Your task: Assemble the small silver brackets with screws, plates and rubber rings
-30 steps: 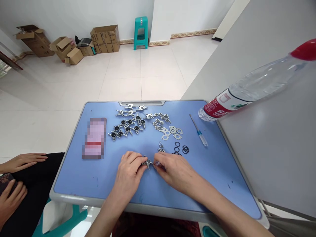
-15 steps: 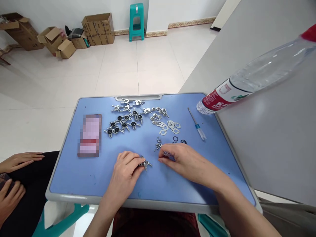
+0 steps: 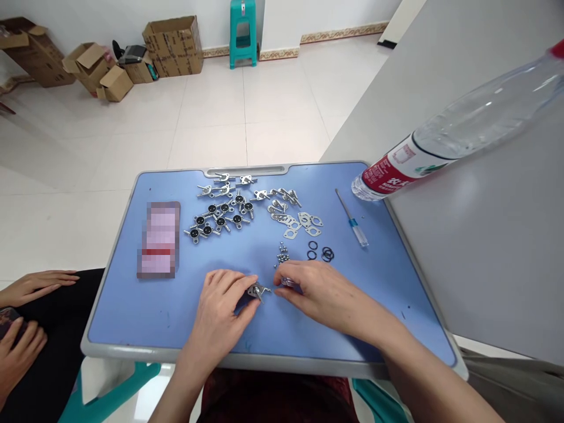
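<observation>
Metal fitting point(image 3: 257, 291), one piece, sits between the thumb and fingers of a worker's left hand point(image 3: 222, 299), at the near middle of a table point(image 3: 176, 320). Just right of it, the right hand point(image 3: 317, 291) is closed on one clear item point(image 3: 288, 282), partly hidden by the fingers. The tabletop is blue, rimmed in grey and dotted with small dark marks. Beyond the hands lie nine black-centred fittings point(image 3: 221, 222) and five silver-faced ones point(image 3: 225, 190). Beads point(image 3: 282, 257) cluster by the right hand, too small to count; levers point(image 3: 282, 202) and plates point(image 3: 282, 218) overlap too closely to number. Two black rings point(image 3: 312, 250) lie beside an overlapping bunch of others. One screwdriver point(image 3: 353, 223), one blurred phone point(image 3: 159, 238) and one bottle point(image 3: 396, 170) are nearer the edges. At left, another person's two hands point(image 3: 42, 286) show above black clothing, one holding a dark object point(image 3: 9, 324). Pale tiles cover the floor point(image 3: 211, 135); five cartons point(image 3: 176, 50) and one teal stool point(image 3: 242, 56) stand along a white wall point(image 3: 215, 23), and a grey panel point(image 3: 440, 247) rises at right.
</observation>
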Tool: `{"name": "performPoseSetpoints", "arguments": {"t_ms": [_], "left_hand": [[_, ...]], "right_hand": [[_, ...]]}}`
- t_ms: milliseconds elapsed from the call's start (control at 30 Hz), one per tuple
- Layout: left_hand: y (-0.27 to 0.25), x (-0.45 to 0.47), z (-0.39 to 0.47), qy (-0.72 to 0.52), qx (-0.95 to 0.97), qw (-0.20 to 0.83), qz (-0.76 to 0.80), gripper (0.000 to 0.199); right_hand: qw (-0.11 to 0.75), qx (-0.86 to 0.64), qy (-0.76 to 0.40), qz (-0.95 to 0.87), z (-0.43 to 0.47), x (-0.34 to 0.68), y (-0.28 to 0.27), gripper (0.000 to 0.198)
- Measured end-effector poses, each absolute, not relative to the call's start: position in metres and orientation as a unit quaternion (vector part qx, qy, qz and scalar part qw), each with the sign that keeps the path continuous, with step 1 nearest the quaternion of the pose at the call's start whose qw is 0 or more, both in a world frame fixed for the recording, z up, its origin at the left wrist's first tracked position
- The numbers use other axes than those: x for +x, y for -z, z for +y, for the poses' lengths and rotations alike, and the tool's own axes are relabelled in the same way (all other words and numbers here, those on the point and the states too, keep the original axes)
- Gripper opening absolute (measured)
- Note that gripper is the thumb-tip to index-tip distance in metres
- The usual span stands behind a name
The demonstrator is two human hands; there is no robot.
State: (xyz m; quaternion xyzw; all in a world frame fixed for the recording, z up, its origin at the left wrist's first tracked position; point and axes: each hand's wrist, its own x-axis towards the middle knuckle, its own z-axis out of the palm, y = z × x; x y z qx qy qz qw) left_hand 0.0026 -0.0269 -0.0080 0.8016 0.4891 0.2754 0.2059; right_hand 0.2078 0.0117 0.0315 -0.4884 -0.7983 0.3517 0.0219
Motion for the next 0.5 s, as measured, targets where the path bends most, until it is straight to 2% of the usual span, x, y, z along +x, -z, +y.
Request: {"name": "performPoseSetpoints", "arguments": {"t_ms": [200, 500], "left_hand": [[0.007, 0.003, -0.027, -0.243, 0.785, 0.223, 0.524, 0.003], [0.010, 0.002, -0.028, -0.226, 0.787, 0.221, 0.530, 0.007]], "right_hand": [[0.038, -0.483, -0.354, -0.800, 0.008, 0.201, -0.026, 0.007], [0.029, -0.486, -0.351, -0.800, 0.007, 0.191, -0.023, 0.008]]}}
